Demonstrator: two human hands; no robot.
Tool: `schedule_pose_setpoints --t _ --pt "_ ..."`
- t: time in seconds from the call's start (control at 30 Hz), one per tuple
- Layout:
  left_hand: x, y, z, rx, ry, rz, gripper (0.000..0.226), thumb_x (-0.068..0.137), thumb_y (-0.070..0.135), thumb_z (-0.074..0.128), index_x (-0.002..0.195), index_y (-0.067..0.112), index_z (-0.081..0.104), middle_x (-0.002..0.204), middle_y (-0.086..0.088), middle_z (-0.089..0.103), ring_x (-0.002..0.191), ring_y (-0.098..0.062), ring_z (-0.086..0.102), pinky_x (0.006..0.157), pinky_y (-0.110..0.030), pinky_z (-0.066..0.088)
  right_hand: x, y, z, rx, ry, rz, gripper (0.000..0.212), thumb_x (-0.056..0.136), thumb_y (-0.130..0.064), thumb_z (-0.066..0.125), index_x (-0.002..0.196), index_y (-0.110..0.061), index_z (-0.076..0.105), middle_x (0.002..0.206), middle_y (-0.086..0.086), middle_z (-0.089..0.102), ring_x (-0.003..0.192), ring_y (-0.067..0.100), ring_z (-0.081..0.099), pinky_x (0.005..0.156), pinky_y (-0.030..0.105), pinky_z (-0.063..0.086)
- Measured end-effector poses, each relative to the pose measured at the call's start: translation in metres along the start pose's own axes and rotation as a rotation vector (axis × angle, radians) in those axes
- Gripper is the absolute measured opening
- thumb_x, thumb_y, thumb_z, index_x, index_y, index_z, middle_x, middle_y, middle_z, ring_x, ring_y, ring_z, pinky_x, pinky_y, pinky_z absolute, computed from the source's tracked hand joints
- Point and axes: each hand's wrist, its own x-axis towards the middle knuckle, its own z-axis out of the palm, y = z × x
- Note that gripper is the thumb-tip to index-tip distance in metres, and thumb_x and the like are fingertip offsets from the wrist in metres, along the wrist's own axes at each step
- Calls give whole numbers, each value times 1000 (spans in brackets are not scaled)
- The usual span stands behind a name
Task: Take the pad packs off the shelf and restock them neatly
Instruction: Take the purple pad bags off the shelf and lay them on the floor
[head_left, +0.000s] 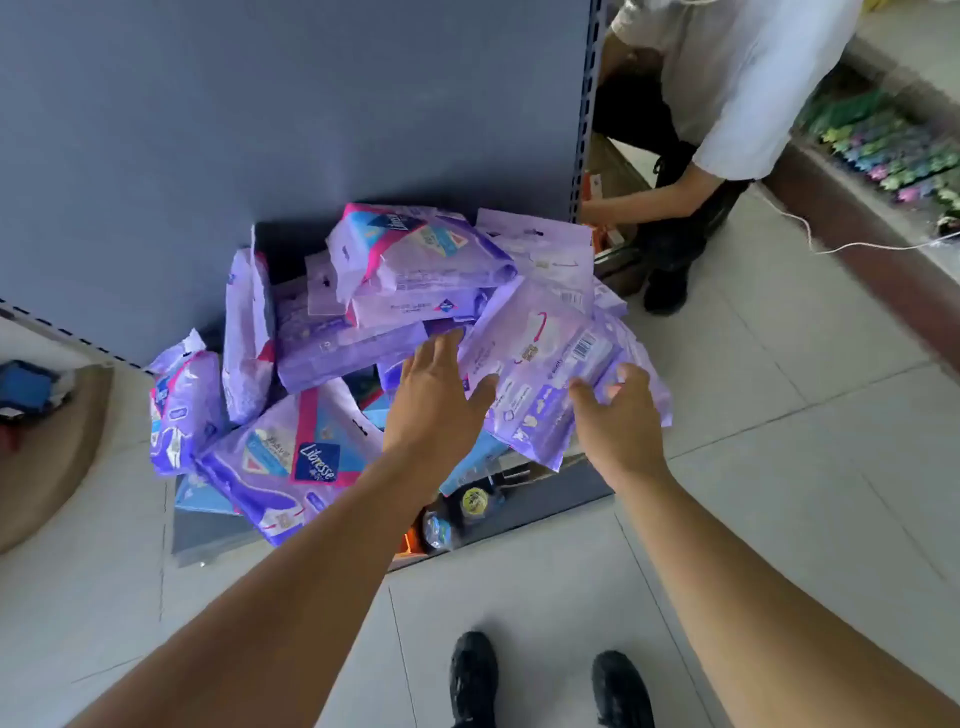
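Observation:
Several purple pad packs (395, 291) lie in a loose heap on the low grey shelf (218, 535). One pale purple pack (545, 364) with a barcode lies tilted at the heap's right front. My left hand (436, 395) reaches over the heap with fingers straight, its fingertips at this pack's left edge. My right hand (618, 415) is at the pack's right side, thumb on top and fingers curled round its edge. A pack marked Libresse (291, 457) lies face up at the front left.
The grey shelf back panel (260, 130) rises behind the heap. Another person (717, 104) in a white shirt crouches at the right, reaching into the neighbouring shelf. A lower shelf with small goods (467, 509) shows under the packs. My feet (545, 680) stand on the tiled floor.

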Motion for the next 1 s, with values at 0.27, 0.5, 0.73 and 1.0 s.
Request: schedule_pose_setpoints --t 0.27,0.5,0.73,1.0 --pt "5 6 17 -143 24 -39 34 80 32 72 108 25 55 98 -3 61 90 -28 57 73 -36 48 0 0 24 259 -81 94 22 85 -38 53 100 -23 59 88 6 66 82 24 63 76 33 49" --pt "-54 41 23 -36 47 651 54 70 9 55 119 32 50 127 1 51 111 -24 52 87 -30 45 -35 -9 -60 1016 -309 303 92 72 -83 38 133 -15 53 107 5 70 95 20 65 88 38 46" --pt "-57 80 63 121 56 1112 44 80 16 56 119 35 51 128 2 59 118 -20 52 96 -44 38 -45 20 -162 907 -340 458 50 92 -24 51 133 4 51 119 22 64 101 30 66 84 37 55" --pt "-54 150 124 -1024 -704 -174 87 59 84 61 132 49 32 142 1 46 130 -19 48 105 -49 42 -75 80 -230 967 142 285 45 80 -2 61 125 -6 59 117 15 68 101 29 67 89 44 55"
